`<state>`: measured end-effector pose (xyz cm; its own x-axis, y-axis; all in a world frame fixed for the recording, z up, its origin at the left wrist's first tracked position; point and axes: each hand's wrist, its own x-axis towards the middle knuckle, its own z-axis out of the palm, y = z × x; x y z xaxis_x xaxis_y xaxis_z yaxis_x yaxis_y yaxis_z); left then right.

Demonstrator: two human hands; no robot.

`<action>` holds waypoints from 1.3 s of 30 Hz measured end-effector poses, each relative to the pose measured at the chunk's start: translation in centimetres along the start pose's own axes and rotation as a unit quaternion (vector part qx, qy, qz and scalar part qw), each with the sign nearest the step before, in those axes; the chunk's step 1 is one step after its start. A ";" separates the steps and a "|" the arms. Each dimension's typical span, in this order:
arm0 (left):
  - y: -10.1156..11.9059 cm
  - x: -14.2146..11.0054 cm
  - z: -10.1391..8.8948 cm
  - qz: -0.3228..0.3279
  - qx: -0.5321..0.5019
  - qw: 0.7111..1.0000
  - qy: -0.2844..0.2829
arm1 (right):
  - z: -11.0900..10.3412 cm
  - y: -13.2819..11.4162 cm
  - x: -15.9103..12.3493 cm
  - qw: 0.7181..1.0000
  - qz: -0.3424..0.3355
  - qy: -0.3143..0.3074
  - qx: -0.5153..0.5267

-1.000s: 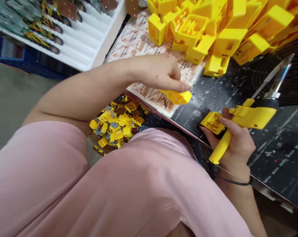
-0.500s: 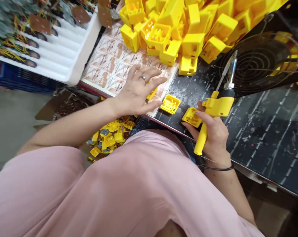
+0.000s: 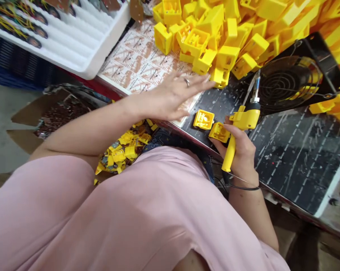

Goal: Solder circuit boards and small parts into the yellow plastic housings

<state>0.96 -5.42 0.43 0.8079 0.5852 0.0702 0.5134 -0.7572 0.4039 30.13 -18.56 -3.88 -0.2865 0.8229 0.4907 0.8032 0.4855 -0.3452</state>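
My left hand (image 3: 172,96) stretches over the bench with its fingers extended and apart, fingertips close to the pile of yellow plastic cases (image 3: 202,62). Whether the fingertips touch a case I cannot tell, and its palm side is hidden. My right hand (image 3: 240,146) is closed round a yellow soldering gun (image 3: 246,118), whose metal tip points away from me. The same hand also grips a small open yellow case (image 3: 219,132) between thumb and fingers. Just left of it, another open yellow case (image 3: 204,119) with parts inside lies on the black mat (image 3: 299,162).
A black fan (image 3: 288,81) stands behind the soldering gun's tip. At the back left, a white foam tray (image 3: 82,41) holds wired parts. Below the bench edge are a heap of yellow pieces (image 3: 125,150) and a cardboard box (image 3: 26,113) of brown parts.
My left hand has moved right and away from me, toward the pile. My right hand keeps the soldering gun and case, now tilted more toward the case on the mat. The view has shifted.
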 end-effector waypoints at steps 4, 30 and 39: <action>-3.7 -0.9 -0.8 -0.033 0.036 0.998 -0.038 | 0.9 0.6 1.5 0.999 -0.040 0.016 -0.012; 2.0 -16.7 9.4 -0.192 0.123 0.972 -0.050 | 4.0 4.1 3.2 0.991 -0.034 0.095 -0.090; 0.5 -17.2 15.8 -0.327 0.079 0.941 -0.041 | 2.4 2.8 3.3 0.987 -0.027 0.145 -0.072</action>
<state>-8.12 -20.44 -15.02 0.3211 0.9210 -0.2203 0.9396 -0.2808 0.1957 30.14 -13.81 -5.17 -0.1866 0.6684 0.7200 0.8628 0.4620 -0.2053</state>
